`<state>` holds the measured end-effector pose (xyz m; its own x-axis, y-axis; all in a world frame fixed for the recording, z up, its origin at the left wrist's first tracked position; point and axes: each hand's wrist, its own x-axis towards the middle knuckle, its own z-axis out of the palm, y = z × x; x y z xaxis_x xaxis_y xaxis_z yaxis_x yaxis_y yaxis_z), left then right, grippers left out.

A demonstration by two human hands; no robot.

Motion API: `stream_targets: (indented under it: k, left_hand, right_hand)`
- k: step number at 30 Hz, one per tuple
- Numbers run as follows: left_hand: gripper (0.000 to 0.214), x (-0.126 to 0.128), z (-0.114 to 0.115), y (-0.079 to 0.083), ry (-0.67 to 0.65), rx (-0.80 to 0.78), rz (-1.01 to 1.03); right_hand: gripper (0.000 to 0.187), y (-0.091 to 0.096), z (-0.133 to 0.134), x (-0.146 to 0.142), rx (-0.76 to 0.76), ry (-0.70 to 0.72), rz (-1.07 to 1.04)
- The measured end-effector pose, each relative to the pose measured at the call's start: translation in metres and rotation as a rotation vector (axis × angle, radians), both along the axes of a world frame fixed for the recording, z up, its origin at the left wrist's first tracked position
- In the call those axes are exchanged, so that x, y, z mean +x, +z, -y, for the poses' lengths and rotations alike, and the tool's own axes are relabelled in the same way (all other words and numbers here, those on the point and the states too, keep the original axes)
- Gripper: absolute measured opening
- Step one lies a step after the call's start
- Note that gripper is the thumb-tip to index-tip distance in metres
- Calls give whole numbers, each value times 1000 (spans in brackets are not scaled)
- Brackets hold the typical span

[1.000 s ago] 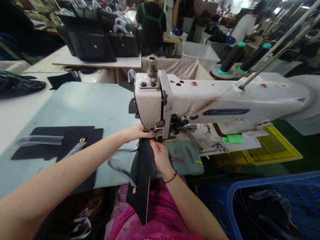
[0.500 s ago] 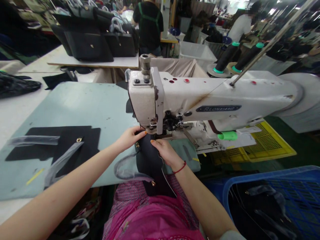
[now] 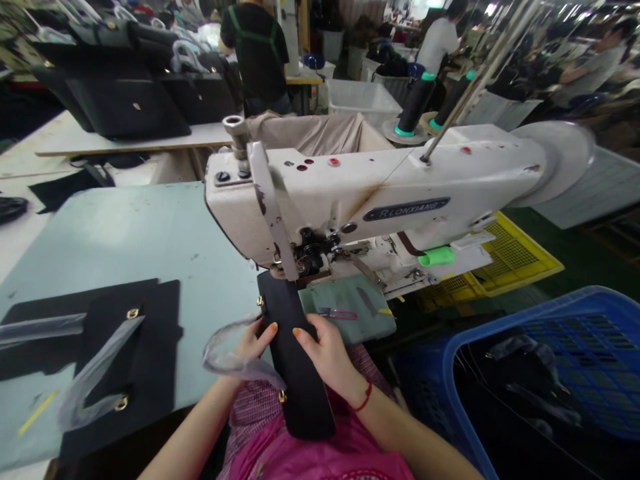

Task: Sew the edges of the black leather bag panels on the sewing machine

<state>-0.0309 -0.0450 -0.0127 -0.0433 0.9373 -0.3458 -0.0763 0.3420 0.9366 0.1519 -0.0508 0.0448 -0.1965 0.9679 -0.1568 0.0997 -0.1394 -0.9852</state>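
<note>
While my right grip (image 3: pixel 325 353) clamps the black bag panel (image 3: pixel 295 353), my left grip (image 3: pixel 250 345) pinches its edge, just below the sewing machine (image 3: pixel 350 207).

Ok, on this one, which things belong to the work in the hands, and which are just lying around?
In the work: black strip, clear film, left hand, right hand, sewing machine.

Lying about: pink-handled snips, black bag panels, blue crate, black handbags.
</note>
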Motion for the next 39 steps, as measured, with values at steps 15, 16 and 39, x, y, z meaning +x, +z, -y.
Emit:
stream_targets:
  k: [15,16,39]
  left_hand:
    - [52,12,0,24,119,-292,147]
    - [51,12,0,24,120,-289,146]
    - [54,22,-6,54,193,-303,251]
  right_hand:
    - [25,1,11,6,46,-38,68]
    - [27,0,10,7,38,-37,62]
    - [38,-5,-4,2,-108,-46,-30]
